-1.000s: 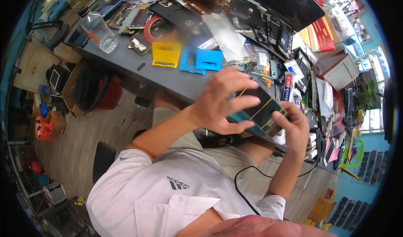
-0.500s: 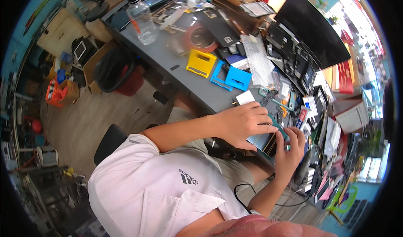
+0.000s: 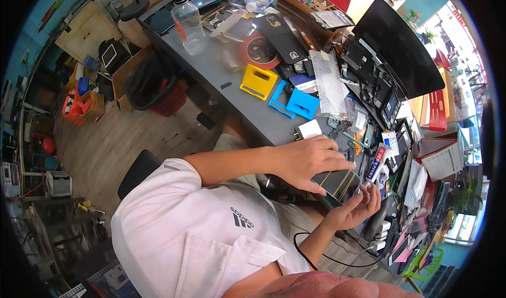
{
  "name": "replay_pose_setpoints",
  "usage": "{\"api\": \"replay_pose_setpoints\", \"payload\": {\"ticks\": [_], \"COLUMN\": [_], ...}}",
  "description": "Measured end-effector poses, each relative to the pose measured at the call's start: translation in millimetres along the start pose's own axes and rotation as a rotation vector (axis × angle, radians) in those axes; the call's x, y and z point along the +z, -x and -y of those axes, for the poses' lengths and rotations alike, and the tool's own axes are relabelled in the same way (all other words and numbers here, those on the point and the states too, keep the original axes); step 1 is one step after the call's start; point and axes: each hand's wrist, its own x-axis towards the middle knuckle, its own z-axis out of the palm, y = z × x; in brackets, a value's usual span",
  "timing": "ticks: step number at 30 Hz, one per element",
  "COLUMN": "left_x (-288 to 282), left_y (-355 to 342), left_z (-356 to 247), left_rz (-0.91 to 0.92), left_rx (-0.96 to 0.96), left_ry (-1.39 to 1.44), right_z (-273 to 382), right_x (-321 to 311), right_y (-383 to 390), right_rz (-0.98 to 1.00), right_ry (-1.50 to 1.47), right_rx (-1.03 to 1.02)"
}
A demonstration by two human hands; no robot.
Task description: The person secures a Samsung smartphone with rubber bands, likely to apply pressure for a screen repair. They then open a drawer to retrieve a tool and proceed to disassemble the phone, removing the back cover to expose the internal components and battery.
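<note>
A dark, flat phone [image 3: 334,180] with thin yellowish rubber bands stretched across it lies between my hands, over the near edge of the desk. My left hand [image 3: 311,161] reaches over it from the left and grips it, fingers along the far edge and thumb at the near left corner. By the phone's right edge, my right hand [image 3: 361,209] is turned partly palm up. Its fingers are curled, with thumb and forefinger close together; whatever lies between them is too small to make out.
Close by on the grey desk [image 3: 232,105] are a white charger [image 3: 309,129], blue stands [image 3: 303,104], a yellow stand [image 3: 258,82] and a glue box [image 3: 377,162]. Phone parts crowd the right side, below a black monitor [image 3: 398,47]. A clear bottle [image 3: 188,26] stands far left.
My right hand has moved down from the far edge of the phone to its near right edge and turned palm up. More of the rubber bands shows; my left hand stays on the phone.
</note>
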Motion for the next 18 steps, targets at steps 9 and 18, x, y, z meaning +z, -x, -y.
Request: {"api": "replay_pose_setpoints", "payload": {"ticks": [9, 18], "left_x": [14.4, 29.2], "left_y": [-22.2, -40.7], "left_z": [-13.2, -23.6], "left_rz": [-0.364, -0.551], "left_rx": [-0.205, -0.513], "left_ry": [0.286, 0.583], "right_z": [-16.9, 9.1], "right_x": [-11.8, 4.5], "right_y": [7.8, -16.0], "right_rz": [0.143, 0.5], "right_ry": [0.089, 0.231], "right_rx": [-0.044, -0.315]}}
